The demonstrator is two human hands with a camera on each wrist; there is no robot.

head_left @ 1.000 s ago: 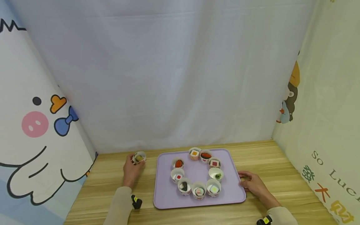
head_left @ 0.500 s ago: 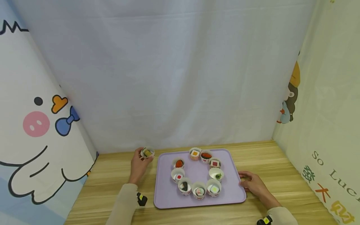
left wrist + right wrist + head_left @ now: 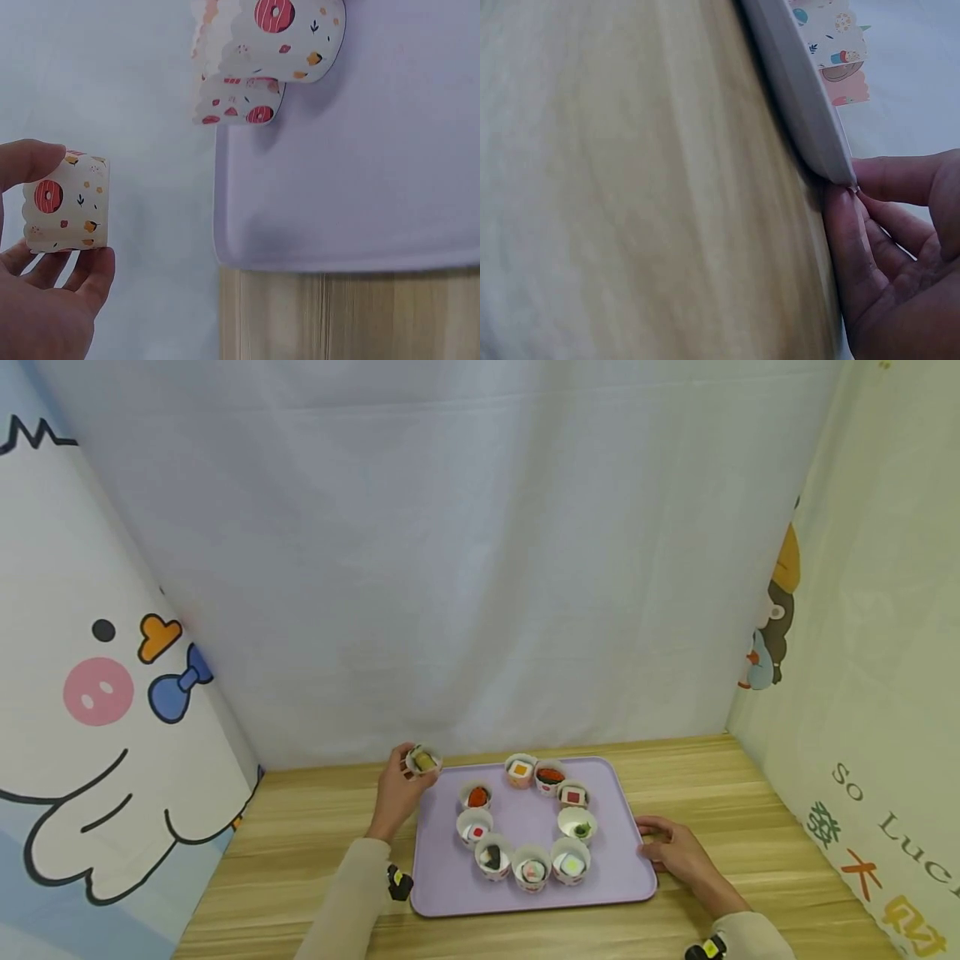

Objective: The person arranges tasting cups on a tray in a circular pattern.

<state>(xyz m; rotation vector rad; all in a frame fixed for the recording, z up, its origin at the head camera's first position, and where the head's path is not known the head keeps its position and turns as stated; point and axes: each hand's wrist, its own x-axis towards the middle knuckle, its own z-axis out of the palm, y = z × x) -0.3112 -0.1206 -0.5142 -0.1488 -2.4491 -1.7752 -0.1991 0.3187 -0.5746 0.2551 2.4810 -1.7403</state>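
My left hand [image 3: 401,793] holds a small paper baking cup [image 3: 423,762] with a yellowish-green food piece inside, at the far left corner of the lavender tray [image 3: 442,877]. In the left wrist view, thumb and fingers grip the donut-print side of this cup [image 3: 71,202], raised off the table. At the tray's right edge is my right hand [image 3: 678,856]. The right wrist view has its thumb and fingers pinching the rim of the tray [image 3: 810,112]. Several filled paper cups stand in a ring on the tray, among them one with an orange-red topping [image 3: 477,797].
The tray lies on a wood-grain table [image 3: 300,868]. A pale curtain [image 3: 480,568] hangs behind the table's back edge. Printed cloths stand at the left [image 3: 97,810] and right [image 3: 855,693]. On the tray, a cup with a green bit [image 3: 576,824] is the one nearest my right hand.
My left hand has carried its paper cup rightward and a little farther back, from the table's left part to the tray's far left corner. The right hand and the other cups have stayed put.
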